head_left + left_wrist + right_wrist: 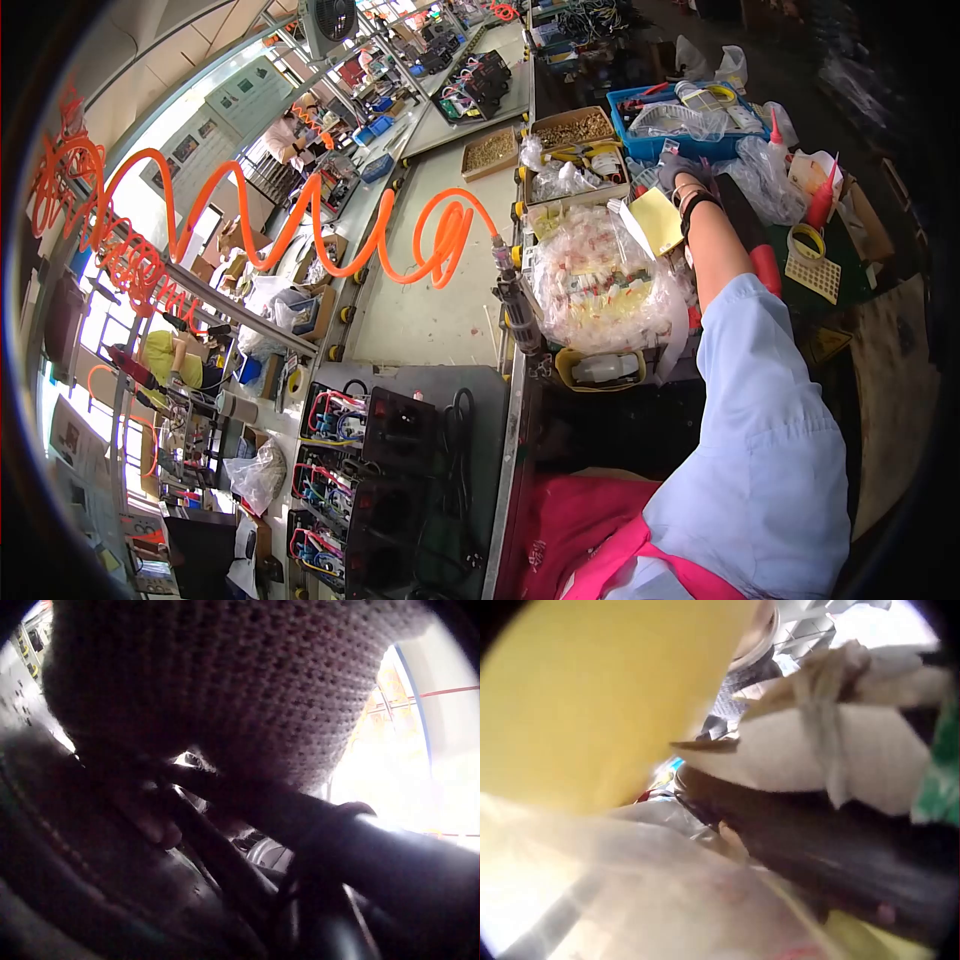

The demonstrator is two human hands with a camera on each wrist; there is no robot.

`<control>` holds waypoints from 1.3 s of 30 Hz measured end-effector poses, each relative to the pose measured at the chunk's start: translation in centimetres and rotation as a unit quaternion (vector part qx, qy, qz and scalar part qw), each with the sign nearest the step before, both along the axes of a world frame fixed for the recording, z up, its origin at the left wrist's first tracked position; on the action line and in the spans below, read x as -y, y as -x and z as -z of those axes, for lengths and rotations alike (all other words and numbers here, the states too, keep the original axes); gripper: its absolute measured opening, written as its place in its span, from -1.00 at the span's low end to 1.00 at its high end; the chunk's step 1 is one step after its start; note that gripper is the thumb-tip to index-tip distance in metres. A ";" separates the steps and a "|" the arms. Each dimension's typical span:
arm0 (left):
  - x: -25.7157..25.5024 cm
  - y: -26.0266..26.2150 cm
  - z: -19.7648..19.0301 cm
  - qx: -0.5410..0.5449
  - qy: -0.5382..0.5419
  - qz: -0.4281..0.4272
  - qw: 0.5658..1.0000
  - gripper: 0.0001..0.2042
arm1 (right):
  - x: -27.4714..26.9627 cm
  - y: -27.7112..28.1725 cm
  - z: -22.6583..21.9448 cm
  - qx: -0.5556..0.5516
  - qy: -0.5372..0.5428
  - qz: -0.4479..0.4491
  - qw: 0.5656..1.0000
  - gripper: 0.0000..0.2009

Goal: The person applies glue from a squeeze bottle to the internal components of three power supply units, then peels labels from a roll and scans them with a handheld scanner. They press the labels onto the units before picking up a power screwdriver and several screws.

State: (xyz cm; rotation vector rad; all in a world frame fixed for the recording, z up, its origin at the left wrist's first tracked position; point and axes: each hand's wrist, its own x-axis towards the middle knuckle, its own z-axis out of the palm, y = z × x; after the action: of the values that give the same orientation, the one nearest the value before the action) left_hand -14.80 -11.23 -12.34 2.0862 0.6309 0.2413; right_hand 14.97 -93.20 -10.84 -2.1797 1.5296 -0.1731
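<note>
My right hand (684,172), in a grey glove, is stretched out to the far right of the bench in the head view. It is at the near edge of a blue bin (640,148), and a yellow sheet (655,222) lies beside its wrist. That yellow sheet (607,697) fills the upper left of the right wrist view; the fingers are mostly hidden there, and I cannot tell what they hold. My left hand (225,682) is outside the head view. In the left wrist view its knitted glove lies close over dark cables (315,825), in deep shadow.
Clear plastic bags with small parts (610,285) lie below the sheet. Open boxes of small parts (572,130) stand beyond. An orange coiled hose (345,265) hangs over the bench to a driver tool (518,315). Black wired units (400,420) stand at the near left.
</note>
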 end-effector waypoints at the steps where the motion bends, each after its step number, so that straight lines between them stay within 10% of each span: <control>1: 0.1 0.0 0.1 -0.002 -0.002 0.000 1.000 -0.67 | 0.8 -0.1 0.4 0.038 -0.032 0.005 0.999 -0.58; 11: 0.1 0.0 0.1 -0.010 0.006 0.011 1.000 -0.68 | -0.8 2.3 -0.1 0.355 0.075 -0.023 0.931 -0.86; 22: -2.0 2.4 0.0 0.029 0.040 0.055 0.997 -0.68 | -8.7 2.9 -15.1 0.832 -0.057 -0.181 0.522 -0.84; 27: -2.4 4.1 -8.1 -0.021 -0.246 0.014 0.969 -0.68 | -20.3 7.2 -24.4 0.753 0.072 -0.359 0.547 -0.85; 29: 0.0 4.7 -12.4 0.138 -0.261 -0.025 0.955 -0.68 | -27.8 10.8 -27.4 0.707 0.047 -0.442 0.550 -0.86; 31: 3.9 5.3 -17.3 0.223 -0.244 -0.043 0.943 -0.66 | -34.7 12.2 -27.9 0.681 -0.151 -0.575 0.427 -0.87; 36: 8.5 3.1 -20.5 0.372 -0.053 0.281 0.883 -0.16 | -52.6 17.6 -24.6 0.512 -0.317 -0.766 0.225 -0.81; 39: 8.1 4.0 -18.3 0.304 0.125 0.334 0.883 -0.28 | -59.8 20.9 -22.1 0.381 -0.457 -0.767 0.241 -0.82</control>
State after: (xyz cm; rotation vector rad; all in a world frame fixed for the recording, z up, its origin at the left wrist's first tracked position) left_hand -18.84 -19.35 5.94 1.7157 -0.4209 0.3662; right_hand -5.89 -33.44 11.28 -1.0954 -1.2016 0.2619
